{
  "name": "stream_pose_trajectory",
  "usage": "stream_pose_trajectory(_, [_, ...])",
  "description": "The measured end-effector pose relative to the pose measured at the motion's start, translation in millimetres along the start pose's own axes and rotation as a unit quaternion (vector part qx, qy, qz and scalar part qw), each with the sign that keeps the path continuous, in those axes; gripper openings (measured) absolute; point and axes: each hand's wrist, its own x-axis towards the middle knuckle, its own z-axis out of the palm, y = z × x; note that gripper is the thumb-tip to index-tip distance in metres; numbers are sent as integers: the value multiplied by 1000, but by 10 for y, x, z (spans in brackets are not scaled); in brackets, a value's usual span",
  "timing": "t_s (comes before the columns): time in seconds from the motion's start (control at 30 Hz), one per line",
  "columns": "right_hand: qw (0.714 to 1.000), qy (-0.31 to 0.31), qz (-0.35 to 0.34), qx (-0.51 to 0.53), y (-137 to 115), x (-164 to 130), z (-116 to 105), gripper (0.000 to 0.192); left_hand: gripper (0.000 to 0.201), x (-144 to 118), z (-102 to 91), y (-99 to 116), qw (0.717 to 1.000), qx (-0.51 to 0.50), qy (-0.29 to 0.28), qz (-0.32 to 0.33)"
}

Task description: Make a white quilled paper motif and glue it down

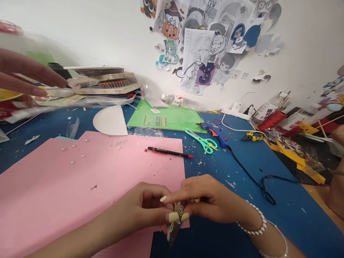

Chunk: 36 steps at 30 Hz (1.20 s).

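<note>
Both hands meet at the front of the table around a small craft piece (176, 209) with pale curled loops on a dark pointed backing. My left hand (150, 208) is closed on it, thumb pressed over its front. From the other side, my right hand (204, 199) pinches the upper right of the same piece between thumb and index finger. Part of the piece is hidden by the fingers. Under my left forearm lies pink paper (118, 172). Beyond my hands are a black and red pen (170, 152) and several small pearl beads (84, 156).
Green scissors (201, 139) and a blue glue gun (215, 133) with a trailing black cord lie ahead to the right. Yellow-handled pliers (253, 136) sit farther right. A green sheet (172, 116) and plastic bottle (180, 101) are by the wall. Another person's hand (29, 73) reaches in at left.
</note>
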Motion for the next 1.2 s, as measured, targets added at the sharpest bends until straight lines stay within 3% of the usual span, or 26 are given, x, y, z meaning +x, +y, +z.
stream_pose_trajectory(0.2, [998, 50, 42, 8, -23, 16, 22, 31, 8, 12, 0, 20, 999, 3, 36, 2])
stream_pose_trajectory(0.37, [994, 100, 26, -19, -5, 14, 51, 28, 6, 6, 14, 66, 996, -15, 85, -5])
stream_pose_trajectory(1.0, [995, 66, 13, -75, 54, 29, 106, 35, 17, 9, 12, 29, 996, -35, 87, -12])
stream_pose_trajectory(1.2, [982, 108, -28, -151, 64, 19, 130, 40, 15, 19, -13, 6, 995, -15, 96, -20])
